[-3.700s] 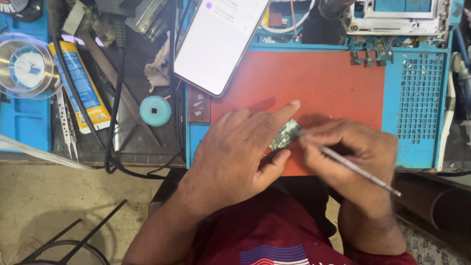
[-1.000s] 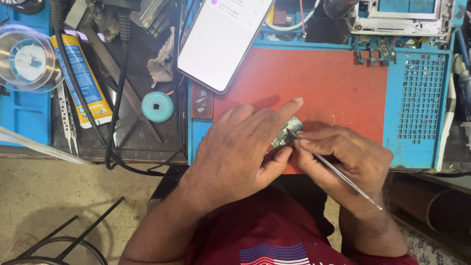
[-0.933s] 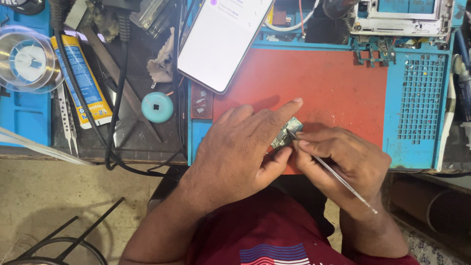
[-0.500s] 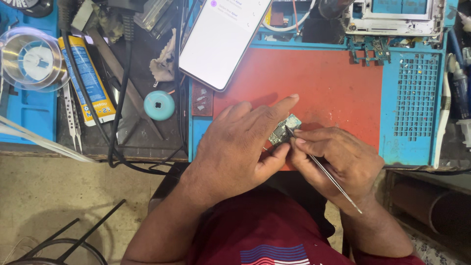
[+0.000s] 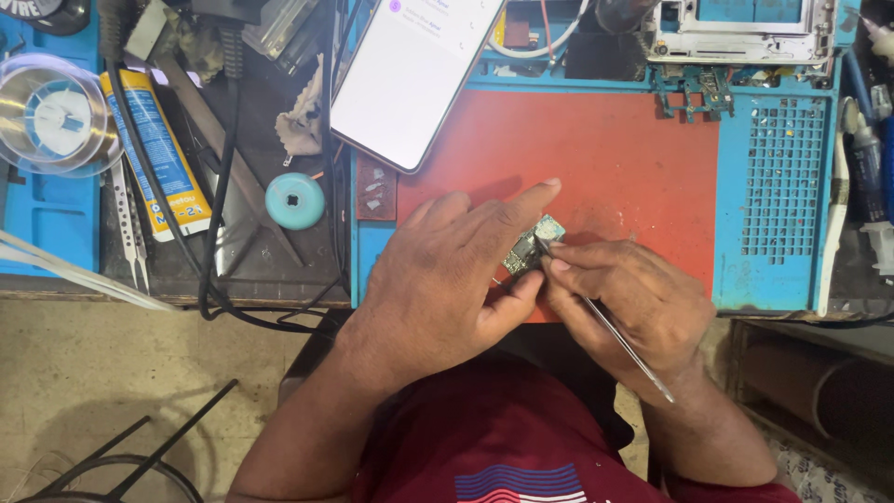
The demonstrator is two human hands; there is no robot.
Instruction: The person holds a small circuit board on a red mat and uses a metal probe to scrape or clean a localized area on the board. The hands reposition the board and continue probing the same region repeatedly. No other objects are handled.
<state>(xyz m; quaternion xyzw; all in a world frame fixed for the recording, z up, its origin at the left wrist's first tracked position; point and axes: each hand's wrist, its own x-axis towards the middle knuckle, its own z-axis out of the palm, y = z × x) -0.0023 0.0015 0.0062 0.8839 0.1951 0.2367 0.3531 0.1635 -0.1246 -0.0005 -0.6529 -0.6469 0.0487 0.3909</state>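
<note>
My left hand (image 5: 447, 275) pinches a small green circuit board (image 5: 529, 245) between thumb and forefinger, just above the near edge of the red work mat (image 5: 605, 158). My right hand (image 5: 633, 298) grips a thin metal tool (image 5: 615, 333) like a pen. Its tip rests on the board, and its shaft runs back over my wrist toward the lower right.
A white-screened phone (image 5: 414, 70) leans at the mat's top left. A blue perforated tray (image 5: 778, 182) borders the mat on the right. At left lie a round teal disc (image 5: 294, 200), a glue tube (image 5: 154, 149), tweezers (image 5: 126, 219), a wire spool (image 5: 51, 116) and black cables (image 5: 219, 233).
Both hands stay together on the board. The metal tool has swung steeper and its tip has worked slightly along the board. The view has shifted a little.
</note>
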